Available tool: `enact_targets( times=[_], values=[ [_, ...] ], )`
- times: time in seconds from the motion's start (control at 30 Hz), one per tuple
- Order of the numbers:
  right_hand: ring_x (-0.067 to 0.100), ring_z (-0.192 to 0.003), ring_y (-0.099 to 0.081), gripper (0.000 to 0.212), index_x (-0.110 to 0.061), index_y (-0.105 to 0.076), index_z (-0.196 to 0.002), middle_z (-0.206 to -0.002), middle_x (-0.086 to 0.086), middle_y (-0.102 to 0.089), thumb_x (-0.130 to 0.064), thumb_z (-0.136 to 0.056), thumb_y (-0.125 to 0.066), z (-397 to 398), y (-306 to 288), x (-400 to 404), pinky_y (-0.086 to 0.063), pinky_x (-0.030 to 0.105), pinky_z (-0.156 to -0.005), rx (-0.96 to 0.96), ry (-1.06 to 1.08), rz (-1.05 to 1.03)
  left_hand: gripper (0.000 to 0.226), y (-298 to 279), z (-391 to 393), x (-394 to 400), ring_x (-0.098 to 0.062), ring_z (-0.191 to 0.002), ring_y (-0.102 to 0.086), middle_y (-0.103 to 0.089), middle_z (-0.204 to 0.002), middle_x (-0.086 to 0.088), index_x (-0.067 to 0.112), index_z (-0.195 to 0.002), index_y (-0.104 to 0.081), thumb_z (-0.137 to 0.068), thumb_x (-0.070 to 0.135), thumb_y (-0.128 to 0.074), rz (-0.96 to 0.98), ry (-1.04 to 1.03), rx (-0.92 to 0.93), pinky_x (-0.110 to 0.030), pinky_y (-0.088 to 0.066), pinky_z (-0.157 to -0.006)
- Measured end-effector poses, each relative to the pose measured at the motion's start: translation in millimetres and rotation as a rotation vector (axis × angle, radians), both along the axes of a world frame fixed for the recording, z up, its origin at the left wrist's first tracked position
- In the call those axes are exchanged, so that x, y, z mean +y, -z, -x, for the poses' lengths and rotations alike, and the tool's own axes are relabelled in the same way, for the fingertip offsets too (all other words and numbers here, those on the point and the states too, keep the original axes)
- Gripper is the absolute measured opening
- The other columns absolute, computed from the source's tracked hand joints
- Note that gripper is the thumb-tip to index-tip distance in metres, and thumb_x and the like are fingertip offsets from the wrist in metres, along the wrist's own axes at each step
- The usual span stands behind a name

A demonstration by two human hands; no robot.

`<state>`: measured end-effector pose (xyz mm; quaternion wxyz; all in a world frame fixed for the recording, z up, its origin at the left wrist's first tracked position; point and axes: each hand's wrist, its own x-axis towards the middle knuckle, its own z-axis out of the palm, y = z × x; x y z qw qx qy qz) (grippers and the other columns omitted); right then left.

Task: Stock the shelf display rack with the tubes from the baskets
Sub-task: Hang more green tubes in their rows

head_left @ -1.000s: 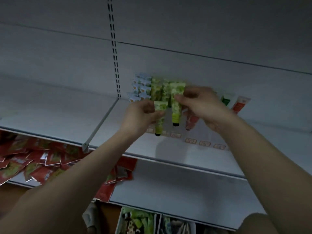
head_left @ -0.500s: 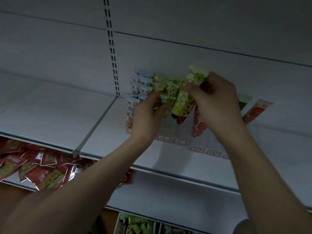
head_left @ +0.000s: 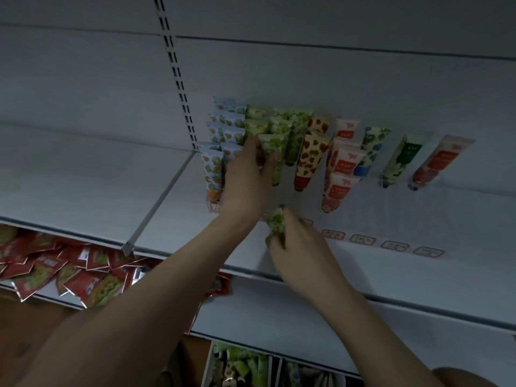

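Left hand (head_left: 245, 177): up at the clear plastic display rack (head_left: 329, 135) on the white metal shelf (head_left: 418, 233), fingers curled round a green grape-print tube (head_left: 272, 148) in the rack's green column, pinching it near its wide crimped end.
Right hand (head_left: 296, 247): lower, just in front of the rack, closed round a second green patterned tube (head_left: 277, 223); only the tube's top pokes out above the fingers.
Green tubes in rack (head_left: 296, 129): a bunch already hanging cap-down, right beside the gripped one.
Left of the green column: pale blue tubes with orange fruit print (head_left: 213, 169), several deep, at the rack's left end next to the slotted upright rail (head_left: 178, 79).
Right of the green column: cream tubes with red strawberry print (head_left: 308, 157), then white tubes with red labels (head_left: 342, 169), a blue-capped leafy tube (head_left: 368, 155), a dark green labelled tube (head_left: 399, 160) and a pink-red tube (head_left: 438, 163) at the far end.
In front of the rack: row of small red-and-white price tags (head_left: 363, 241) stuck flat on the shelf.
Below the rack, lower shelf: heap of red foil sachets (head_left: 69, 272).
Bottom edge: white basket (head_left: 208, 367) holding more green tubes (head_left: 245, 364), directly under the rack; contents dim and hard to make out.
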<state>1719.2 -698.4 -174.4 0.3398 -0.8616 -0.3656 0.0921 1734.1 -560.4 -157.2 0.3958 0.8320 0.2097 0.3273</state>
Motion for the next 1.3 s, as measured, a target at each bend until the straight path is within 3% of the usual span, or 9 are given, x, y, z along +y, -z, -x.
enact_targets(
  times=[0.03, 0.1, 0.17, 0.33, 0.43, 0.57, 0.77, 1.1, 1.3],
  values=[
    [0.017, -0.070, -0.050, 0.006, -0.017, -0.040, -0.098, -0.078, 0.002, -0.050, -0.019, -0.095, -0.045, 0.6, -0.5, 1.5, -0.045, 0.038, -0.062, -0.001, 0.000, 0.001, 0.024, 2.9, 0.1, -0.5, -0.008, -0.083, -0.057, -0.061, -0.094, 0.006, 0.012, -0.116, -0.054, -0.098, 0.028, -0.058, 0.017, 0.011, 0.010, -0.008, -0.043, -0.061],
    [0.014, -0.067, -0.048, 0.006, -0.017, -0.040, -0.095, -0.075, 0.000, -0.049, -0.020, -0.095, -0.045, -0.4, 0.5, 3.0, -0.039, 0.036, -0.058, -0.001, -0.001, -0.006, 0.031, 11.6, -0.7, -1.1, -0.014, -0.094, -0.061, -0.065, -0.107, -0.001, 0.011, -0.120, -0.055, -0.094, 0.028, -0.063, 0.015, 0.013, 0.044, -0.024, -0.052, -0.073],
    [0.009, -0.065, -0.046, 0.006, -0.017, -0.039, -0.093, -0.075, -0.001, -0.048, -0.020, -0.095, -0.044, -2.1, 3.0, 3.2, -0.034, 0.029, -0.053, -0.006, -0.006, -0.015, 0.029, 18.4, -0.6, -2.3, -0.019, -0.096, -0.063, -0.067, -0.106, -0.006, 0.009, -0.114, -0.058, -0.092, 0.026, -0.066, -0.019, -0.018, 0.058, -0.034, -0.055, -0.076],
    [0.007, -0.061, -0.045, 0.009, -0.019, -0.037, -0.090, -0.072, -0.004, -0.046, -0.019, -0.094, -0.046, -3.8, 8.4, 5.4, -0.032, 0.024, -0.049, -0.052, -0.030, -0.020, 0.014, 23.6, -1.8, -3.9, -0.010, -0.079, -0.056, -0.060, -0.085, 0.003, 0.019, -0.090, -0.054, -0.090, 0.019, -0.068, -0.034, -0.076, 0.010, -0.020, -0.044, -0.060],
    [0.007, -0.062, -0.045, 0.008, -0.018, -0.038, -0.092, -0.072, -0.004, -0.046, -0.020, -0.094, -0.046, -5.4, 9.9, 4.4, -0.034, 0.025, -0.050, -0.053, -0.031, -0.016, 0.017, 26.1, -3.3, -4.3, -0.011, -0.075, -0.055, -0.057, -0.080, 0.005, 0.019, -0.088, -0.052, -0.089, 0.018, -0.069, -0.021, -0.100, 0.018, -0.023, -0.041, -0.060],
    [0.007, -0.060, -0.043, 0.008, -0.019, -0.038, -0.094, -0.071, -0.007, -0.044, -0.021, -0.094, -0.046, -6.5, 12.2, 3.2, -0.035, 0.026, -0.051, -0.075, -0.039, -0.025, 0.013, 26.4, -4.8, -0.3, -0.010, -0.076, -0.054, -0.063, -0.086, -0.001, 0.010, -0.096, -0.061, -0.089, 0.017, -0.069, -0.085, -0.103, 0.036, -0.023, -0.042, -0.062],
    [0.008, -0.061, -0.043, 0.009, -0.020, -0.037, -0.095, -0.070, -0.007, -0.044, -0.021, -0.095, -0.046, -7.0, 13.4, 1.8, -0.038, 0.032, -0.054, -0.063, -0.047, -0.035, 0.013, 29.4, -7.5, 5.5, -0.022, -0.075, -0.060, -0.065, -0.084, -0.014, 0.003, -0.093, -0.061, -0.088, 0.013, -0.069, -0.224, -0.097, 0.053, -0.042, -0.052, -0.064],
    [0.006, -0.059, -0.043, 0.010, -0.019, -0.039, -0.101, -0.070, -0.009, -0.043, -0.020, -0.094, -0.047, -5.0, 15.2, 3.2, -0.035, 0.028, -0.050, -0.054, -0.020, -0.039, 0.019, 32.3, -10.0, 3.0, -0.028, -0.081, -0.062, -0.067, -0.090, -0.017, 0.002, -0.104, -0.063, -0.089, 0.012, -0.067, -0.294, -0.098, 0.053, -0.039, -0.051, -0.065],
    [0.012, -0.059, -0.041, 0.012, -0.017, -0.041, -0.103, -0.069, -0.008, -0.041, -0.019, -0.093, -0.047, -3.5, 14.1, 3.4, -0.035, 0.034, -0.051, -0.065, -0.008, -0.039, 0.022, 33.5, -9.6, 5.4, -0.032, -0.083, -0.062, -0.066, -0.092, -0.017, 0.002, -0.106, -0.062, -0.090, 0.014, -0.067, -0.301, -0.082, 0.078, -0.044, -0.052, -0.066]
  ],
)
